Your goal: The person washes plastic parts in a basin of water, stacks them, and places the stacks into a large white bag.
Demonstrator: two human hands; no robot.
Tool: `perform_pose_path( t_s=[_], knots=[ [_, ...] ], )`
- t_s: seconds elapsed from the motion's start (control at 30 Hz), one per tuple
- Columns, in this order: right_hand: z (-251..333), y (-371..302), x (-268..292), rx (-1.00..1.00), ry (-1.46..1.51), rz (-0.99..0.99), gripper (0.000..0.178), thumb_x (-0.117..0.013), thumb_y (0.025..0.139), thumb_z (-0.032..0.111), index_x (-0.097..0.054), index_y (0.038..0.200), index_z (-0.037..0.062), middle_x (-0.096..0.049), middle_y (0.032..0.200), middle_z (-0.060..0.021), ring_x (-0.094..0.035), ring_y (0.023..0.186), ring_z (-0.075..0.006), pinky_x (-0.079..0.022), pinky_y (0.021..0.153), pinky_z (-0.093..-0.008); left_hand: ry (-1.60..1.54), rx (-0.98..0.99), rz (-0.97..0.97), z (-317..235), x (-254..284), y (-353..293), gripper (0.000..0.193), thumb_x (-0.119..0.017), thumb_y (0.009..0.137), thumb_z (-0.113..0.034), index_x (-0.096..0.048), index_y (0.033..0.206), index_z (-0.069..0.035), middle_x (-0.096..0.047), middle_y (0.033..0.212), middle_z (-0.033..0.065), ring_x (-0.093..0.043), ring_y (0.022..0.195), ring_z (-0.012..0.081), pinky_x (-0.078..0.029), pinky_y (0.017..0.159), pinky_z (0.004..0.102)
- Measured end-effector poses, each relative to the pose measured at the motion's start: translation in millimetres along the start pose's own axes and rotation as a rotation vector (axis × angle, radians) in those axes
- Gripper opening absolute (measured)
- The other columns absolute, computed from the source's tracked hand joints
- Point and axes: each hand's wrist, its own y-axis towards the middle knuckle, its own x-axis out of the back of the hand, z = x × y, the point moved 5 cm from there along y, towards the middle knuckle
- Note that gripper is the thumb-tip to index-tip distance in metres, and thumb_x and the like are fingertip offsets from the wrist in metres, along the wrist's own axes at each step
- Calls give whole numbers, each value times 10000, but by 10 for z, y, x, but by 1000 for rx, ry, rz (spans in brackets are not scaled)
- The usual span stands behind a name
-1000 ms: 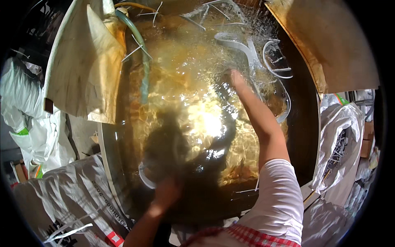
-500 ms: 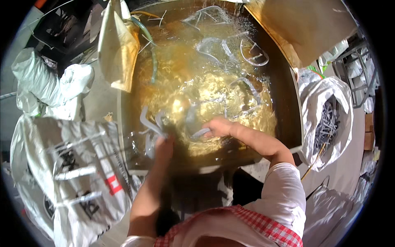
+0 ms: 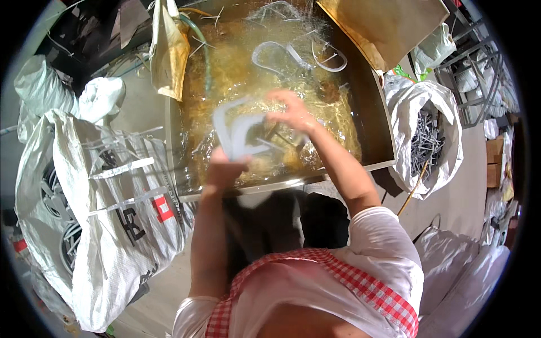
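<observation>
head camera, pointed down past a worker's checked apron [image 3: 372,287]: pale bent strips [image 3: 239,135] are held up over the near half of a water-filled tank [image 3: 369,124], between two bare hands. the left hand [image 3: 228,168], just inside the tank's front rim, is closed around the strips' lower end. the right hand [image 3: 290,112], nearer the tank's middle, has its fingers bent beside the upper ends; from where i stand, blur makes it impossible to tell whether they grip or merely brush them.

the strips look light and springy, more likely to flex than snap, and probably slick with water. the surest hold would seem to be the lower end, where they gather, with a second pinch on a free end. they appear flat, whitish-grey and angled, their edges smeared by blur.

more looped strips [image 3: 293,55] lie in the water toward the tank's far side, and a green hose [image 3: 200,36] dips in at its far left. right of the tank, an open white sack [image 3: 397,112] holds grey pieces [image 3: 426,143]; left of it slumps a bulky white bag [image 3: 90,270].
</observation>
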Motion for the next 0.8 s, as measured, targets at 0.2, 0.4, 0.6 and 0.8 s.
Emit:
perform_pose_path(
  t_s=[0.2,0.4,0.6,0.8],
  knots=[
    [-1604,-858,-452,-1162,909,-506,373,-491,889,327,-502,1043,-13,-567,880,-123,-580,725,-226,-472,620,-335,-175,-54,-9,-92,145,-44,330,-646,701,-132,-543,953,55,-588,713,85,-531,550,132,-435,520,248],
    [-1261,-324,-379,-768,1572,-665,196,-432,929,235,-458,903,43,-481,688,-38,-400,504,-94,-347,408,-244,-711,-148,16,-364,96,-196,239,-583,734,-144,-543,867,50,-587,727,95,-571,572,162,-479,546,273],
    [-551,-79,-97,-318,206,-182,237,-463,892,289,-514,906,58,-555,694,-94,-544,612,-209,-444,575,-327,488,-241,-134,-30,-92,190,258,-527,790,-163,-528,948,41,-587,743,108,-603,640,189,-487,569,320],
    [539,-289,-226,292,-204,387,161,-521,839,259,-542,883,106,-581,742,-124,-571,715,-313,-450,669,-399,-383,-31,-162,-56,-3,274,315,-495,887,-234,-487,1113,-16,-611,944,129,-598,765,214,-500,723,374]
  ],
)
